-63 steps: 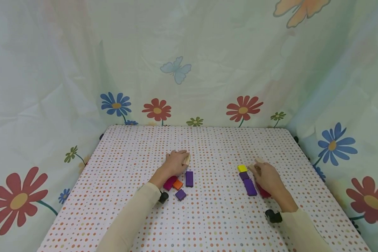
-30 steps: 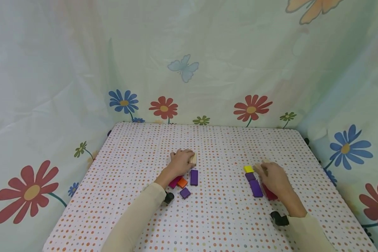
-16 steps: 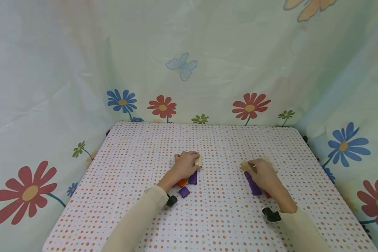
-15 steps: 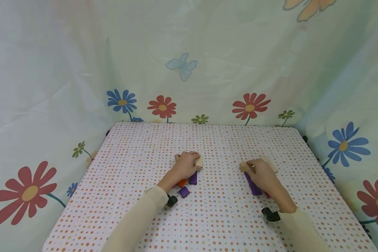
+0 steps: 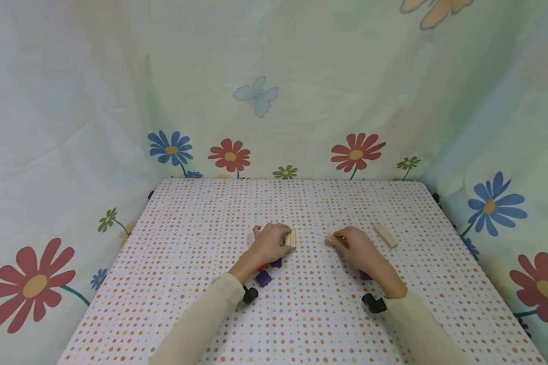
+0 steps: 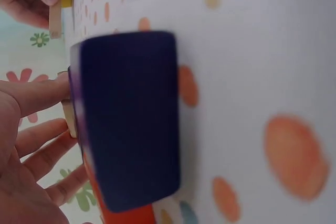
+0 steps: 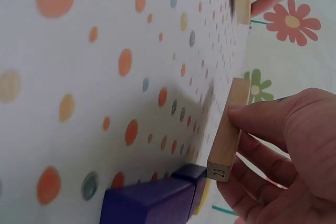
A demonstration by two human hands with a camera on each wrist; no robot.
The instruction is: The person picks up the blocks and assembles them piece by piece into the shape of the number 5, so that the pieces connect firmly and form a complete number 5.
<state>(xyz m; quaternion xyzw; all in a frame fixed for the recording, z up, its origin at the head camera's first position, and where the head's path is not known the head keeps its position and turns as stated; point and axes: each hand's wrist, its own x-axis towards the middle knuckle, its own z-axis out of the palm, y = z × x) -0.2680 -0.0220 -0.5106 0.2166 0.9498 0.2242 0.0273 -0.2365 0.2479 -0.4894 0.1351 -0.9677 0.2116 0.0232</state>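
Note:
In the head view my left hand (image 5: 270, 242) grips a pale wooden block (image 5: 290, 238) with visible lengthwise lines, at mid-table; I cannot tell whether it is one block or several together. My right hand (image 5: 360, 249) pinches another wooden block (image 7: 229, 129) between thumb and fingers, its end marked 23. That block is tilted and close above the table, a short way right of the left hand's block. A purple block (image 6: 131, 119) and an orange block (image 6: 131, 216) lie beneath the left wrist. Under the right hand are purple blocks (image 7: 149, 203) and a yellow block (image 7: 203, 196), mostly hidden in the head view.
A loose wooden block (image 5: 385, 235) lies flat behind and right of the right hand. A dotted cloth (image 5: 301, 314) covers the table, and a flowered curtain (image 5: 301, 101) hangs behind and along both sides.
My right hand has moved left with its wooden block, past the yellow block, uncovering the loose wooden block. The left hand has shifted slightly right with its wooden block.

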